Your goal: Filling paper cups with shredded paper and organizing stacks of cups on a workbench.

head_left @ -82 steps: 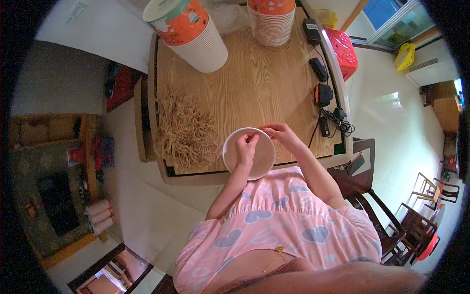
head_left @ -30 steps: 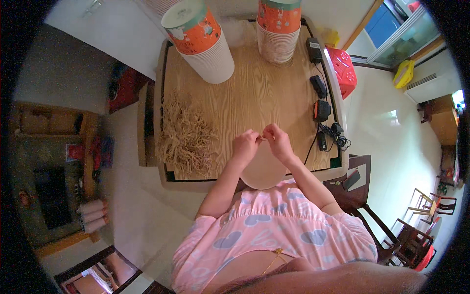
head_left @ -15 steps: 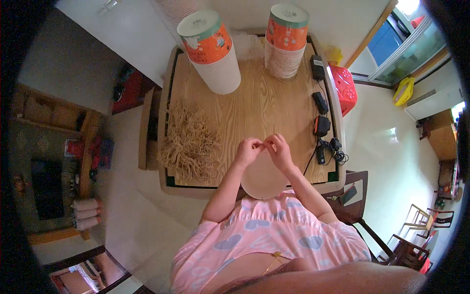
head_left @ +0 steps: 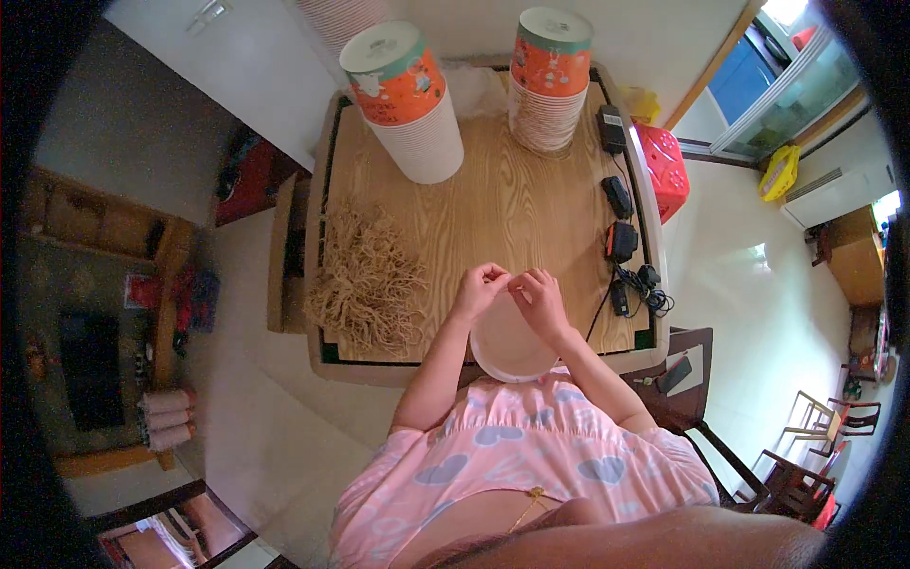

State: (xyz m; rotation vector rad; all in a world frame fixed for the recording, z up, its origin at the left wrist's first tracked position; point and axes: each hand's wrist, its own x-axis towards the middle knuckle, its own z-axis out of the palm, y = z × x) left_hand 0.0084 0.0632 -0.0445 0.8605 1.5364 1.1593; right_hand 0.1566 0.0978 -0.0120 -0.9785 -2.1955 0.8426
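A pale paper bucket (head_left: 512, 349) rests against my lap at the table's near edge. At its far rim my left hand (head_left: 483, 287) and my right hand (head_left: 540, 302) meet, fingertips pinched close together. What lies between the fingertips is too small to make out. Left of my hands lies a loose heap of brown twisted paper cords (head_left: 368, 280). Toward the back stand two tall stacks of nested paper buckets, upside down: a left stack (head_left: 417, 133) and a right stack (head_left: 548, 90), each with an orange and green printed bucket on top.
Black power adapters and cables (head_left: 621, 242) line the right edge of the wooden table (head_left: 474, 218). A red plastic stool (head_left: 664, 166) stands beyond that edge. A dark chair (head_left: 687, 379) holding a phone (head_left: 676, 375) is at the near right. An open cardboard box (head_left: 287, 256) adjoins the left side.
My right fingers have shifted slightly and curl closer over the rim. The bucket's near side has tilted a little. My left hand stays nearly in place.
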